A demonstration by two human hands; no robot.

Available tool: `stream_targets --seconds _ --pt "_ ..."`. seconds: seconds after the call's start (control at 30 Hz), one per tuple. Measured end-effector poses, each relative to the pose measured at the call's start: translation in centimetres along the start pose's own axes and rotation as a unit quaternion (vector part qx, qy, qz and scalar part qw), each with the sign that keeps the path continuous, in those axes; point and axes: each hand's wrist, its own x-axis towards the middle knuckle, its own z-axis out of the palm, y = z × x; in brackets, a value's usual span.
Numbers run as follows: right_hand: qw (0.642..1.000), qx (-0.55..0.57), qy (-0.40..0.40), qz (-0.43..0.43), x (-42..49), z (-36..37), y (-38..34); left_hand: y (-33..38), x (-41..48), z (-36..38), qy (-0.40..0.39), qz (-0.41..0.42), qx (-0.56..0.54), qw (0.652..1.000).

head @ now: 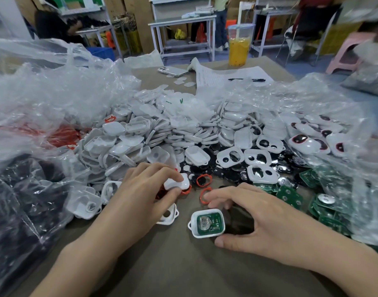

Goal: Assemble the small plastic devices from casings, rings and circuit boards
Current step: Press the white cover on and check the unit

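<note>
At a table (183, 266) heaped with parts, the left hand (141, 196) pinches a white casing (176, 184) above a red ring (187, 191). The right hand (258, 215) arches loosely, gripping nothing, one fingertip (210, 197) touching a loose ring (201, 197) near an open casing (207, 235) holding a circuit board (209, 224).

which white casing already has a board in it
The casing beside the right hand, nearest the camera: a green board sits inside it; other open casings look empty.

**Bare hands, bare forearms**

Bare right down to the lower edge of the frame: left hand (141, 194), right hand (258, 217), both wrists, both forearms (81, 258); slim fingers, smooth knuckles; short, plain nails on thumbs and fingertips; above the forearms, out of view; clothing not to be told.
</note>
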Motion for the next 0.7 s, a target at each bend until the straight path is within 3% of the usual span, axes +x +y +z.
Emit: stream_targets --seconds 0.07,0.13,0.2,0.3,0.37,0.43,0.7 --pt "1.0 0.025 0.007 0.004 0.1 0.0 0.0 -0.1 -0.4 0.0 0.023 0.003 -0.041 0.999" --pt "0.997 0.06 0.054 0.002 0.1 -0.1 0.0 0.4 -0.9 -0.2 0.057 -0.045 -0.201 0.977" --pt "0.989 0.091 0.118 0.005 0.3 -0.2 0.0 1.4 -1.2 -0.6 0.059 -0.105 -0.425 0.897" --pt "0.964 0.173 0.201 0.006 0.9 -0.3 -0.4 2.5 -1.4 -0.9 0.009 -0.135 -0.552 0.823" --pt "0.945 0.237 0.226 0.0 1.1 -0.4 -0.6 3.0 -1.2 -0.9 -0.03 -0.128 -0.592 0.795" --pt "0.934 0.281 0.221 0.0 1.1 -0.4 -0.9 3.4 -1.0 -0.9 -0.058 -0.11 -0.599 0.791" --pt "0.935 0.286 0.211 0.002 1.0 -0.2 -1.4 4.1 -1.2 -1.4 -0.082 -0.105 -0.612 0.78"
